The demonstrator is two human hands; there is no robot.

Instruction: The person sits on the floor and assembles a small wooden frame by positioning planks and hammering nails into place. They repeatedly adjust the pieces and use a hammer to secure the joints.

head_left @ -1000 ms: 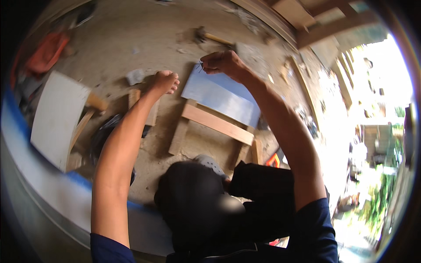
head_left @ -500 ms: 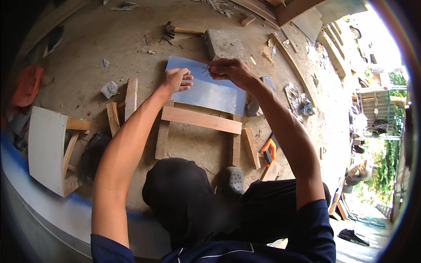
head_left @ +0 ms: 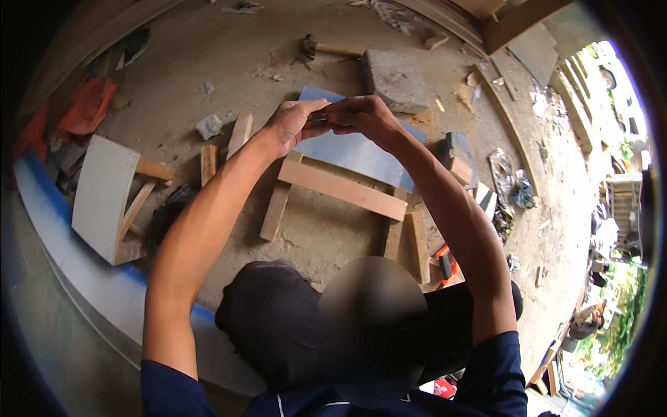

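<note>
Meeting at the fingers, L hand [head_left: 288, 130] & R hand [head_left: 363, 119] are over the blue sheet [head_left: 347, 151]. Fingers bent in close on both; can't tell how tight the grip is or what's in it, too small & partly hidden. Sheet lies just past the wood bar [head_left: 342, 189] of a small frame [head_left: 274, 217], far edge nr the concrete block [head_left: 396, 80]. Hammer [head_left: 337, 51] lies L of block, handle end beside it. Orange-handled saw [head_left: 447, 264] is R of frame; white board [head_left: 104, 198] well apart, far L.
</note>
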